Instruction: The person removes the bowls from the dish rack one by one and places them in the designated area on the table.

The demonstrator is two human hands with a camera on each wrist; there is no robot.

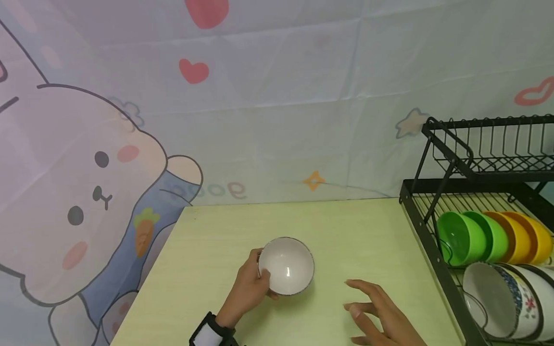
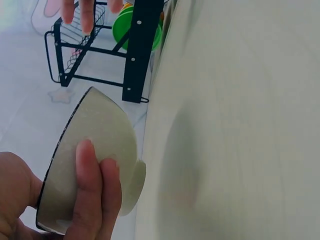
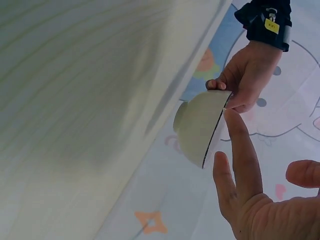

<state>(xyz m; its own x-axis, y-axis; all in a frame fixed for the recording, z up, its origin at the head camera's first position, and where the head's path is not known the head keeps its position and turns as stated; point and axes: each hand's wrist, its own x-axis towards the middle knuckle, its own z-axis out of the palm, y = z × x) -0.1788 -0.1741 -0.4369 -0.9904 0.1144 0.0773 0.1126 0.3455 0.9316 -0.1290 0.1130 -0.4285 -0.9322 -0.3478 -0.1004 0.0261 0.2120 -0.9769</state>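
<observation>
A white bowl (image 1: 287,267) with a thin dark rim is held by my left hand (image 1: 249,283), thumb over the rim and fingers against the outer wall. In the left wrist view the bowl (image 2: 92,145) is raised off the table, its shadow falling on the surface beside it. My right hand (image 1: 381,315) is to the right of the bowl, apart from it, fingers loosely extended and holding nothing. The right wrist view shows the bowl (image 3: 200,125) side-on, with the fingers of my right hand (image 3: 255,195) in front.
On the right stands a black two-tier dish rack (image 1: 420,235). Its lower level holds green bowls (image 1: 460,238), yellow bowls (image 1: 534,240) and white patterned bowls (image 1: 493,300) on their sides. The pale table (image 1: 346,230) meets a printed cloth backdrop (image 1: 277,144) behind.
</observation>
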